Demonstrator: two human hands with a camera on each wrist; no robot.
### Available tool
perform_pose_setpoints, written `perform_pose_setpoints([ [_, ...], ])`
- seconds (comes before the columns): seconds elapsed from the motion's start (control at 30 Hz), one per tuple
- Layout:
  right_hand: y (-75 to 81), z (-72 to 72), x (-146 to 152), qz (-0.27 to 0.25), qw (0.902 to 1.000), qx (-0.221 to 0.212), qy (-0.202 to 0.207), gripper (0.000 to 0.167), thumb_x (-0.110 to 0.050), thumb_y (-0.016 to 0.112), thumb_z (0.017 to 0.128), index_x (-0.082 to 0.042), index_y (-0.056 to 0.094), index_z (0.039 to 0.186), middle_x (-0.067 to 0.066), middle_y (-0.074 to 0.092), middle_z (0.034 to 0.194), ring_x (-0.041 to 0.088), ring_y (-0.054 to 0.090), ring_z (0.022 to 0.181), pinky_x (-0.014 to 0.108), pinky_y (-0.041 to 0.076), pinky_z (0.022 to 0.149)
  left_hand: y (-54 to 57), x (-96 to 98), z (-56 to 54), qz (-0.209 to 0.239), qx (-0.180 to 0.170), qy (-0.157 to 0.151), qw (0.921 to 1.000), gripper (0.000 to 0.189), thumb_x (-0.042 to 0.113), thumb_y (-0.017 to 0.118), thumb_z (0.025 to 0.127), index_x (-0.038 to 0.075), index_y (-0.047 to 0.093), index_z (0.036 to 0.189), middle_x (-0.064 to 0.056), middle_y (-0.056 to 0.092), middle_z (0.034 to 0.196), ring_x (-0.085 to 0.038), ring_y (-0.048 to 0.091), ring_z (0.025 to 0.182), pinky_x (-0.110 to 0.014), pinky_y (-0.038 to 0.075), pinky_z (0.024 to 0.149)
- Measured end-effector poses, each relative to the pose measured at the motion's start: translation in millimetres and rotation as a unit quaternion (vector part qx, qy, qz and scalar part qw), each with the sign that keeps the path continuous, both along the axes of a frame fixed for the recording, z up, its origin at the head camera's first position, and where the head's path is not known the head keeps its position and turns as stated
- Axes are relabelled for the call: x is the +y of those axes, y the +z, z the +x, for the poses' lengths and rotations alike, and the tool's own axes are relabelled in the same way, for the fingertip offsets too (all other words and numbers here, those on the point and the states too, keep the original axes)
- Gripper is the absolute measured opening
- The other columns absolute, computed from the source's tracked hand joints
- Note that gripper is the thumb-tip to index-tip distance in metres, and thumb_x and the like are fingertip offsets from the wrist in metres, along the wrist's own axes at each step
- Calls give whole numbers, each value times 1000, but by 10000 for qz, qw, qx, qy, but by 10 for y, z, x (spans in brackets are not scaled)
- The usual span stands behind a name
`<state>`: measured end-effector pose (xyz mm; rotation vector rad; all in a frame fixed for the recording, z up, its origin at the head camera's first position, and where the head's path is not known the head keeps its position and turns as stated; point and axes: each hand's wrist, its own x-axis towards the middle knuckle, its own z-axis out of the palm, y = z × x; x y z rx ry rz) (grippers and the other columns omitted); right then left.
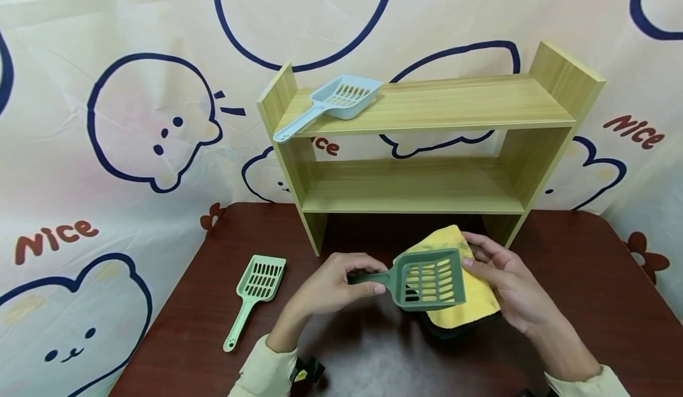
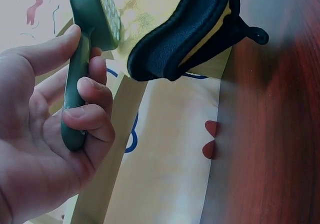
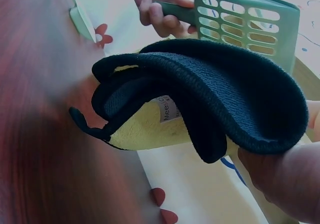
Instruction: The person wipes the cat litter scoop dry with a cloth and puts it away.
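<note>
My left hand [image 1: 336, 284] grips the handle of a dark green litter scoop [image 1: 431, 279], its fingers curled round it in the left wrist view. The slotted scoop head points right, in front of a yellow cloth with a dark edging [image 1: 469, 302]. My right hand [image 1: 512, 281] holds this cloth by its right side, thumb on the yellow face. In the right wrist view the cloth [image 3: 240, 94] hangs in folds, with dark blue on one face, a white label and a small loop at one corner. The scoop head overlaps the cloth in the head view.
A light green litter scoop [image 1: 260, 278] lies on the dark red table [image 1: 203, 302] to the left. On the top board of a wooden shelf [image 1: 453, 103] rests a light blue litter scoop [image 1: 347, 98], its handle jutting over the front edge. A patterned cloth backdrop [image 1: 176, 23] hangs behind.
</note>
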<state>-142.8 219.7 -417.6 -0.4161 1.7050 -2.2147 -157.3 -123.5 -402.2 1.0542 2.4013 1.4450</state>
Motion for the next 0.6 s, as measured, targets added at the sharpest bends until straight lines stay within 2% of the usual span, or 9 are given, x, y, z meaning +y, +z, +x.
perform_pose_setpoints([
  [0.3,-81,16,-61,-52,9992,295,273,47,-1,47,112,-23,52,154,-3,69,130,16,76,101,37,66,76,-8,46,20,89,28,-82,9999,19,18,80,98,14,79,117,0,79,102,-4,66,90,-25,55,82],
  [0.6,-34,8,-34,4,9998,187,105,45,-2,49,112,-24,54,152,-3,69,126,17,78,99,37,66,74,-12,24,1,54,62,-86,9999,18,20,78,101,15,79,118,1,79,104,-4,67,93,-26,56,86],
])
